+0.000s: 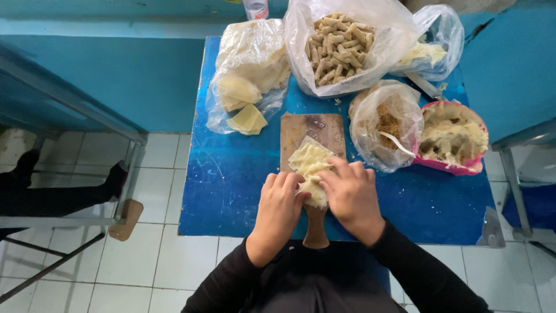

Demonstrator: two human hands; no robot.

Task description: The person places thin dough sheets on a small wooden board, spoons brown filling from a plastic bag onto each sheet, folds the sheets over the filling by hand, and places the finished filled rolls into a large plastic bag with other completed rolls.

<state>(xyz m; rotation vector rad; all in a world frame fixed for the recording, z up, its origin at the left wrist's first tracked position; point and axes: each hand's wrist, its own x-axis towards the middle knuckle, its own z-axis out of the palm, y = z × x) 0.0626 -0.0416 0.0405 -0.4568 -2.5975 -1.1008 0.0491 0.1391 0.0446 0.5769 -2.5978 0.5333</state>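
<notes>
Dough sheet [310, 165]: pale yellow, thin, roughly square, wrinkled on top; its near edge is bunched into a thicker roll under the fingers. It lies cornerwise on a wooden board [301, 130], whose handle points toward the person.

Left hand [278, 210]: palm down, fingers curled, tips pressing the near left edge of the sheet.

Right hand [352, 196]: palm down, fingers spread and bent, resting on the near right part of the sheet.

Blue table [231, 185]: bears the board.

Behind the board:
- clear bag of stacked pale sheets [249, 72], left;
- clear bag of small finished rolls [339, 49], centre;
- bag of brown crumbs [387, 124] with a white spoon, right;
- pink bowl [463, 166] of pale mash, far right.
</notes>
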